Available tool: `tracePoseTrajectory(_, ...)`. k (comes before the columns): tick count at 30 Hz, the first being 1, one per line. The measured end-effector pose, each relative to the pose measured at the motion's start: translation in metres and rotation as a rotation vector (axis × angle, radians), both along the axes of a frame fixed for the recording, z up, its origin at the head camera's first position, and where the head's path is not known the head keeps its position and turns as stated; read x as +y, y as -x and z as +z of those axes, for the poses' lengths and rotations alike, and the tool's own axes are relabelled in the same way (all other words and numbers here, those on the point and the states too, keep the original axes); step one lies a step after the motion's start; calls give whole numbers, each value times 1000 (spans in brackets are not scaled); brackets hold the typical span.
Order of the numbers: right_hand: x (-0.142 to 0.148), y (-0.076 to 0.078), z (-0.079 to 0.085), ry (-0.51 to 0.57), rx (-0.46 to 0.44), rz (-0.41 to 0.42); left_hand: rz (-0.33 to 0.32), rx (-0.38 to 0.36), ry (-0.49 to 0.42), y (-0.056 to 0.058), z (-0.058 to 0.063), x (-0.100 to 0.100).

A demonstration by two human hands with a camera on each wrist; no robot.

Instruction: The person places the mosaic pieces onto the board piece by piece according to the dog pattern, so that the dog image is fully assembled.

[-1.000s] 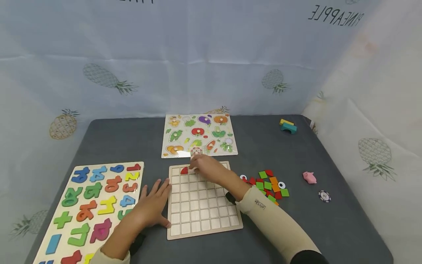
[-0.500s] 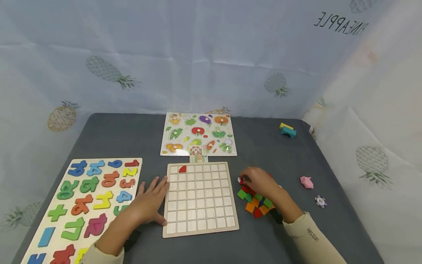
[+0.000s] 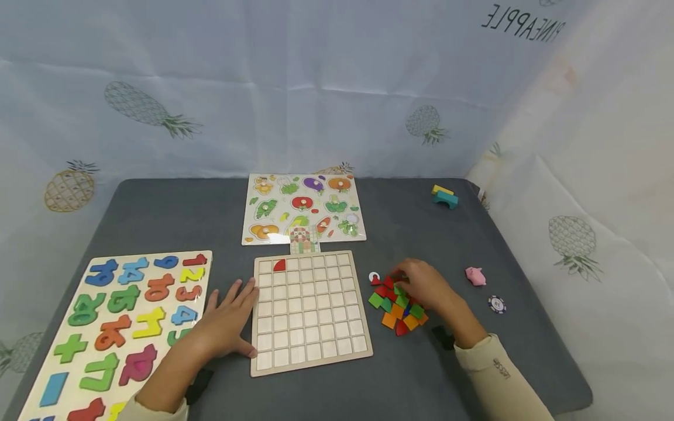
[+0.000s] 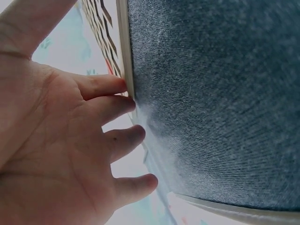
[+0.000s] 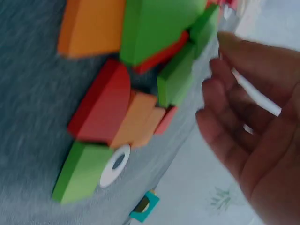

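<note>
My left hand [image 3: 223,324] is spread along the left edge of a wooden grid board [image 3: 312,368]. In the left wrist view its fingertips [image 4: 136,133] meet the board's edge. A red quarter-round piece [image 3: 279,266] sits in the board's top row. Right of the board, my right hand [image 3: 423,285] reaches over the far side of a pile of small pieces, including a green tile [image 3: 375,300], an orange tile [image 3: 388,320] and a red piece [image 3: 402,328]. Its thumb and fingers are loosely bent, with no piece visible between them in the right wrist view.
A white ring [image 3: 374,276] lies at the pile's left. Behind the board, a pattern card [image 3: 303,240] overlaps a vegetable puzzle [image 3: 284,217]. A number puzzle [image 3: 63,365] is at left. Right stand a pink pig [image 3: 475,276], a poker chip [image 3: 497,304] and a teal arch block [image 3: 446,199].
My right hand has left the board's top row, where the red quarter-round piece lies, gone to the pile by the white ring, then shifted right across the pieces. The left hand stays at the board's edge.
</note>
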State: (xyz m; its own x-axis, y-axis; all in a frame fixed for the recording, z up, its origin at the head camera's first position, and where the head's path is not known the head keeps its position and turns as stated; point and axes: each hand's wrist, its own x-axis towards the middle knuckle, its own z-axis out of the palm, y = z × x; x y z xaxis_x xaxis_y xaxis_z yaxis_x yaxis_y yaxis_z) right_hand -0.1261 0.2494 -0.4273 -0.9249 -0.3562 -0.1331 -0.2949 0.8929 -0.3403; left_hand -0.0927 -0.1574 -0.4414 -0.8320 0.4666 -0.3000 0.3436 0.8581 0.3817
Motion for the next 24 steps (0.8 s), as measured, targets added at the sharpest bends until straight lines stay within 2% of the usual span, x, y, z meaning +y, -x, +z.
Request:
tracePoseTrajectory(2,-1,0,4,15,-57,24,11,6,2,0,1,-3)
tracePoseTrajectory(7,-5,-3,6,27,-195,154,45,11,4,-2,3,-10)
tracePoseTrajectory(9,-5,-6,4,6,-200,164,51,17,8,-2,2,-10)
tracePoseTrajectory(13,1,-17,-1,-10,-198,133,36,29,7,-2,0,-5)
tracePoseTrajectory(18,8,-27,-4,19,-201,136,27,13,22,-3,-1,3)
tracePoseTrajectory(24,6,-29,3,-3,-228,165,40,2,36,-3,-1,5)
